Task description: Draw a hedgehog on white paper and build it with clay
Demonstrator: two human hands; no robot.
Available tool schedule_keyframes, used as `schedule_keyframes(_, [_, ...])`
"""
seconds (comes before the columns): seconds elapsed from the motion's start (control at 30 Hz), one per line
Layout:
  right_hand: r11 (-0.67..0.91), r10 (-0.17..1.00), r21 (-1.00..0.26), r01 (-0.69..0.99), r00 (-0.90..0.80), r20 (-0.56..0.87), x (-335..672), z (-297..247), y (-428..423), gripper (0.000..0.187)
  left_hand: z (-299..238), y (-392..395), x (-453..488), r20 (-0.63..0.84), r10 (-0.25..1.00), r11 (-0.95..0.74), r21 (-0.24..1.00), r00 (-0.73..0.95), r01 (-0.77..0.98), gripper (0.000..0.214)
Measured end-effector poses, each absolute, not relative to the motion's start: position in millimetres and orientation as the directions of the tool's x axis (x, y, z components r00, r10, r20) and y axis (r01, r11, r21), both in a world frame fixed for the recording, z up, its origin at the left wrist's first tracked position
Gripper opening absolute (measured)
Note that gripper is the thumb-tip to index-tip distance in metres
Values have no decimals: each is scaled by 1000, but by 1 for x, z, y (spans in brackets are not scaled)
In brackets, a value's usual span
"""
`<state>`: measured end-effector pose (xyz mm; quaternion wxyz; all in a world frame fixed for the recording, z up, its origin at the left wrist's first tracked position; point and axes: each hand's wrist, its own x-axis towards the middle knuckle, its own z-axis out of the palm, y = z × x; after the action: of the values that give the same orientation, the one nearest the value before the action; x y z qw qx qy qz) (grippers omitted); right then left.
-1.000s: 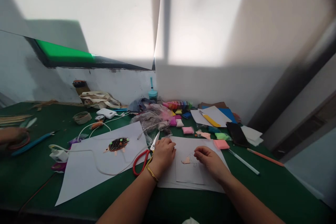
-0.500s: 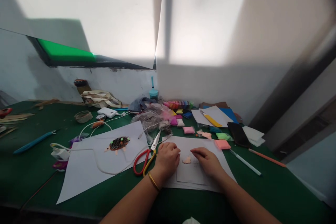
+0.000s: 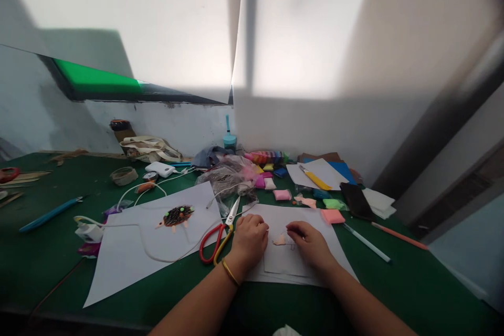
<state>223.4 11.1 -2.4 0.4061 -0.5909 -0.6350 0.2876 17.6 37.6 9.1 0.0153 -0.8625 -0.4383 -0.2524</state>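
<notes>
The head camera looks forward, down across the table [image 3: 157, 294].

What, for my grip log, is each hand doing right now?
Left hand: curled palm-down on the white sheets; whether it holds anything cannot be told.
Right hand: pinched closed over the sheets; anything between its fingertips cannot be made out.

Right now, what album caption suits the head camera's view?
Left hand on white paper, right hand partly over a small drawing, scissors lying nearby.
</notes>
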Motion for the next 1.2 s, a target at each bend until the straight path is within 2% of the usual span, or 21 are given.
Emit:
schedule_keyframes(0.13, [148,985,-802,578,-14,171,222,-1,9,24,10,37,18,444,751,-612,187,489,768,12])
schedule_keyframes(0.23, [181,973,-812,554,19,230,223,-2,10,26,10,37,18,433,754,-610,182,494,771,13])
schedule_keyframes(0.33, [190,956,-842,505,100,276,228,-3,12,28,11,37,17,415,762,-606,190,496,772,15])
schedule_keyframes(0.53, [25,905,-900,435,372,205,256,-5,18,36,16,33,16,335,751,-649,214,569,730,14])
schedule_keyframes(0.63, [-8,883,-904,429,427,195,268,-6,20,40,20,31,16,272,748,-661,228,605,714,32])
schedule_keyframes(0.73, [-8,900,-931,365,409,153,268,-6,20,40,23,30,16,225,758,-652,223,612,725,44])
schedule_keyframes(1.03, [-13,960,-999,50,281,2,252,-11,22,44,21,30,16,218,763,-646,223,608,730,44])
schedule_keyframes(1.1, [-16,962,-999,37,273,-6,253,-12,22,43,21,30,16,215,765,-644,220,607,733,44])
schedule_keyframes(1.2, [8,965,-994,110,259,37,253,-9,20,36,21,30,16,213,766,-642,225,606,733,44])
